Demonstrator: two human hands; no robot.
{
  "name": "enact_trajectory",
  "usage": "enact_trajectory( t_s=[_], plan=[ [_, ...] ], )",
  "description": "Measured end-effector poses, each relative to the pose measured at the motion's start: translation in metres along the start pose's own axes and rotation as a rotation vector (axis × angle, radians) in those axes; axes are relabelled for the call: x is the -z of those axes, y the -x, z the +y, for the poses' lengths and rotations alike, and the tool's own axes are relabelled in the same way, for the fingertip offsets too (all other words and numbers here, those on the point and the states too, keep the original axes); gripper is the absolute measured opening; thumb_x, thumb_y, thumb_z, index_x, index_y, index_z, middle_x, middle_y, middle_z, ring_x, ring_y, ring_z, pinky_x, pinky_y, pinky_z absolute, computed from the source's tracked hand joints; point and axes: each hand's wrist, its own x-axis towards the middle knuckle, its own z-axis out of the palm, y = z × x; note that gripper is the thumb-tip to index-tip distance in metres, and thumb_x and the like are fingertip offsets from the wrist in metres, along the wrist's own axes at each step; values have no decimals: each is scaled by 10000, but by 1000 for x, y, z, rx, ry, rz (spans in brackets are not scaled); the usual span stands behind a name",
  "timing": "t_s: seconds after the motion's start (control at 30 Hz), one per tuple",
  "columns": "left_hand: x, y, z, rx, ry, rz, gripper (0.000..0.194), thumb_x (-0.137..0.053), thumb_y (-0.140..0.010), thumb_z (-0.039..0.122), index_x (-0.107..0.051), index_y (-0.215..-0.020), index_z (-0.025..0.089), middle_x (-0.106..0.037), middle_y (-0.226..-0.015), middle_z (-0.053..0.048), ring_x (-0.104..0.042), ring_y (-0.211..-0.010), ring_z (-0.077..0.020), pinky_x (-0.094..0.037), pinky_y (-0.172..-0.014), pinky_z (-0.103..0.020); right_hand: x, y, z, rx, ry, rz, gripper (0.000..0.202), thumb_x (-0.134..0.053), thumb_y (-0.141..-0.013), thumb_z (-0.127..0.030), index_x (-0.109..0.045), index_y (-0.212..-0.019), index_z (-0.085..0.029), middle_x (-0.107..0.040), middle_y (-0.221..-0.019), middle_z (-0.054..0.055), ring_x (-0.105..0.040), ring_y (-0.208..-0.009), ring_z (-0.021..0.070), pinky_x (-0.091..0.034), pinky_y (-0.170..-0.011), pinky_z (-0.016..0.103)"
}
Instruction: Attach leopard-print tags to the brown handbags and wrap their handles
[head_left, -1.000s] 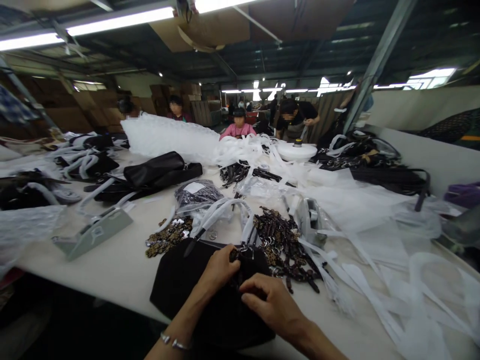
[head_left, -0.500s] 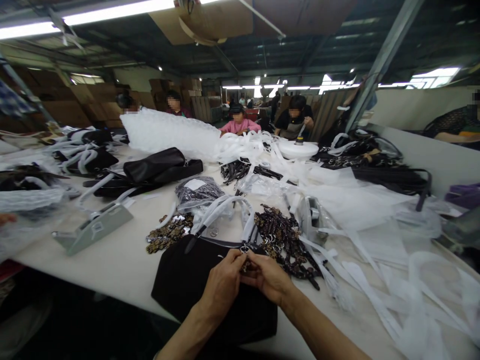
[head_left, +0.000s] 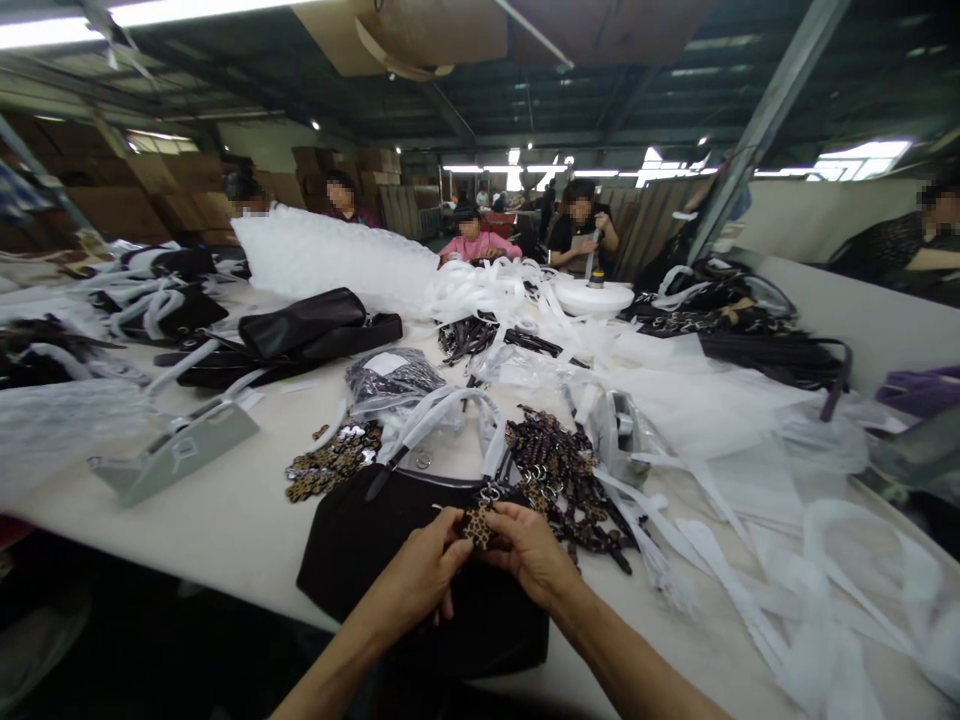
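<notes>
A black handbag point(head_left: 352, 560) lies at the table's near edge, its handles point(head_left: 442, 408) wrapped in white padding and standing up behind it. Over its front hangs a leopard-patterned charm point(head_left: 478, 524), joined to a metal ring point(head_left: 490, 492) by the handle base. My left hand point(head_left: 427, 560) pinches the charm's left side between thumb and finger. From the right, my right hand point(head_left: 529, 550) pinches its other edge. Behind the bag on the left is a pile of similar leopard-patterned charms point(head_left: 330, 465). To the right lies a heap of dark straps with metal rings point(head_left: 562, 480).
A grey-green tape dispenser point(head_left: 180, 450) stands on the left, in front of another black bag point(head_left: 300, 335). Beyond is a plastic pack of dark items point(head_left: 394, 380). White strips point(head_left: 735, 580) trail over the right side. Co-workers point(head_left: 581, 230) sit across the table.
My hands have moved slightly apart, and the leopard-patterned charm between them now shows face on. The view has shifted a little. A co-worker across the table has raised a hand with a strip.
</notes>
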Motion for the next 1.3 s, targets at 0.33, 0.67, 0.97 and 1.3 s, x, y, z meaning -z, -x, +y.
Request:
enact_trajectory(
  t_s=[0.33, 0.67, 0.97, 1.3],
  plan=[
    [-3, -39, -9, 73, 414, 183, 343, -725, -714, 429, -534, -783, 153, -621, -719, 3, -635, -636, -138, -541, -556, -237, 3, 2, 7, 47, 123, 19, 428, -813, -659, -388, -620, -951, -142, -680, -739, -3, -615, -537, 101, -550, -537, 245],
    [-16, -34, -13, 123, 532, 131, 319, -717, -680, 271, -576, -938, 146, -656, -756, -1, -636, -631, -128, -535, -574, -241, 1, 29, 3, 285, 638, 134, 264, -658, -779, -286, -452, -930, -218, -631, -663, -43, -663, -569, 166, -480, -556, 265],
    [-25, -31, -13, 89, 605, 84, 339, -662, -763, 470, -523, -726, 163, -519, -607, 58, -483, -541, -81, -374, -530, -196, -13, 41, 10, 353, 1271, 73, 202, -645, -762, -212, -554, -942, -227, -701, -854, 32, -661, -806, 223, -407, -688, 289],
    [-22, -26, -8, 266, 803, 100, 348, -789, -721, 365, -560, -872, 151, -725, -772, -79, -682, -629, -165, -553, -589, -253, -8, 97, -19, 107, 1007, -445, 209, -688, -799, -389, -730, -947, -248, -736, -856, -11, -662, -785, 152, -462, -657, 201]
  ],
)
